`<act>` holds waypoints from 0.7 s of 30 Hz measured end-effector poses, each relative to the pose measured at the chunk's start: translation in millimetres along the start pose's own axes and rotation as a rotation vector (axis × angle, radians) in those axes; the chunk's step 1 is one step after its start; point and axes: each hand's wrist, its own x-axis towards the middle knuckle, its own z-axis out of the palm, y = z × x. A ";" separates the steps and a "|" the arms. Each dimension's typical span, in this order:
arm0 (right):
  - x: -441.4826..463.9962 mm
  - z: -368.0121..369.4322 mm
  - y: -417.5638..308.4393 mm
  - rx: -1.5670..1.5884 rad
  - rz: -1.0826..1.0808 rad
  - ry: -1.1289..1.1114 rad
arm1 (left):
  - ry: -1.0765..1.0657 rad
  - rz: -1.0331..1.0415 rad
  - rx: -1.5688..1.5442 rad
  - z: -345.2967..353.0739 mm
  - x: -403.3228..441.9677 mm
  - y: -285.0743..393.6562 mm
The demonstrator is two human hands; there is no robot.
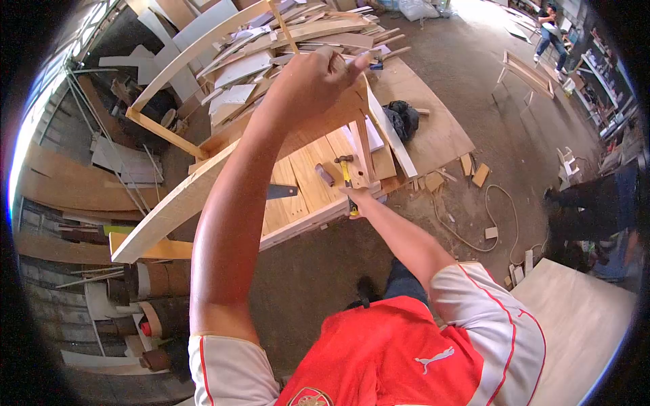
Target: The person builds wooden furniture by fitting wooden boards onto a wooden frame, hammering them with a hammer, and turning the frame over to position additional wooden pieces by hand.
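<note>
My left hand (321, 78) is raised over the far end of a wooden frame (183, 186) with curved rails. Its fingers are curled in, and whatever they may hold is too small or hidden to make out. Lower down, my right hand (359, 198) is wrapped around the yellow and black handle of a hammer (344, 160), whose head points away from me over the wooden boards (308, 177). Beside the hammer head lies a short brownish cylindrical piece (325, 174). A dark saw blade (281, 192) rests on the boards, partly hidden by my left forearm.
A large heap of scrap wood (271, 54) lies behind the frame. A black plastic bag (401, 120) sits on a plywood sheet (440, 125). Offcuts (481, 174) and a cable (487, 203) lie on the floor at right. A person (552, 37) is in the far background.
</note>
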 end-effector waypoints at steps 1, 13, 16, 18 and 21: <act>9.2 10.8 8.5 0.043 -0.037 0.052 | 0.027 0.022 -0.011 2.6 1.8 -3.2; -46.0 -23.3 29.7 -0.052 -0.537 0.057 | -0.265 0.018 0.095 -4.0 15.0 -16.3; -80.1 -47.1 54.8 0.068 -0.518 -0.200 | -0.239 0.029 0.049 -7.1 12.5 -16.6; -94.7 -56.0 82.9 0.029 -0.578 -0.259 | -0.257 0.042 -0.094 -1.1 15.0 -28.8; -119.5 -65.3 110.2 -0.169 -0.673 -0.177 | -0.315 -0.020 -0.128 -0.4 17.9 -23.8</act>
